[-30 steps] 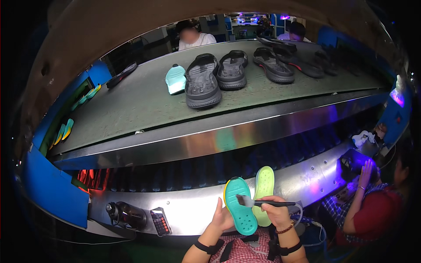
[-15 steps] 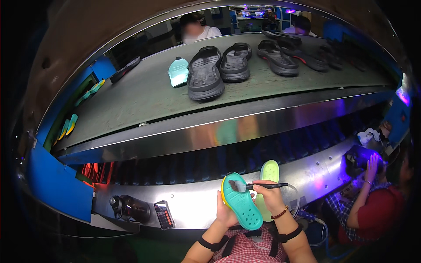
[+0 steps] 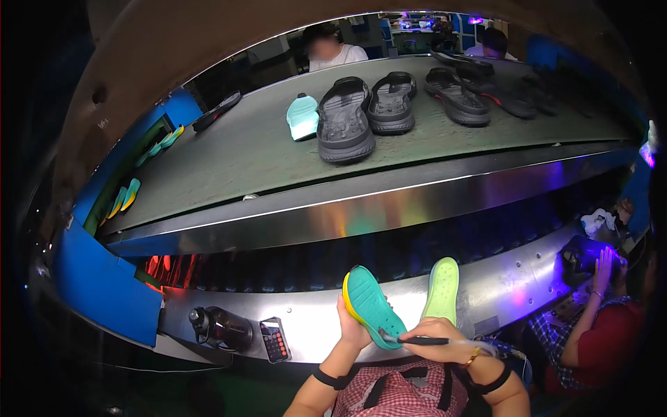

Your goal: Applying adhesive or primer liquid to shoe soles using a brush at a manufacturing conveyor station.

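My left hand grips a teal shoe sole with a yellow rim by its left edge, its inner face tilted up toward me. Between the fingers of my right hand is a brush with a black handle and a clear tube trailing from its back end. The bristles touch the sole's near end, among its small holes. Most of the teal surface looks darker and wet. A lime-green sole lies on the metal ledge just beyond my right hand.
Along the metal ledge stand a dark bottle and a calculator. Beyond it, a green conveyor belt carries black soles and a pale teal piece. A co-worker's hand rests on a dark object at right.
The brush has moved from the sole's far part down to its holed near end. The teal surface has darkened. The whole view has shifted slightly.
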`<move>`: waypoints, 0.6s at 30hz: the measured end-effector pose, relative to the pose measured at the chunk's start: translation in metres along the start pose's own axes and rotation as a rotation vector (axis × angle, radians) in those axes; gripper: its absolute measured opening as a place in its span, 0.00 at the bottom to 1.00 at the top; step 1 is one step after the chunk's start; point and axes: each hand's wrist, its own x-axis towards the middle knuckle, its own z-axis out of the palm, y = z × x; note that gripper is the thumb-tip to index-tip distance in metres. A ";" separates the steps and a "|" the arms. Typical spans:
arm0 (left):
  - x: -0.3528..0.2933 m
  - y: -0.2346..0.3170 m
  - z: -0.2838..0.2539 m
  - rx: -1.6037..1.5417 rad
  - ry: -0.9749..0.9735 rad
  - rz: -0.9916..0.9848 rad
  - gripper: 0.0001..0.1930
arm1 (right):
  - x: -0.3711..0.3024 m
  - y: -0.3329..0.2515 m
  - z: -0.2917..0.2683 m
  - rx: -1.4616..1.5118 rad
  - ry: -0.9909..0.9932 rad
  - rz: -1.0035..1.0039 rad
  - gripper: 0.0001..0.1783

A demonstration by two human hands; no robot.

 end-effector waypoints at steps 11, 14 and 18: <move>-0.009 -0.021 0.050 -0.343 -0.110 -0.068 0.41 | 0.018 -0.025 -0.012 0.320 0.169 0.085 0.11; -0.012 -0.014 0.053 -0.225 -0.347 -0.079 0.39 | 0.010 -0.026 -0.016 0.482 -0.074 -0.009 0.11; -0.013 -0.012 0.059 -0.335 -0.092 -0.048 0.38 | 0.011 -0.024 -0.025 0.505 0.345 0.167 0.10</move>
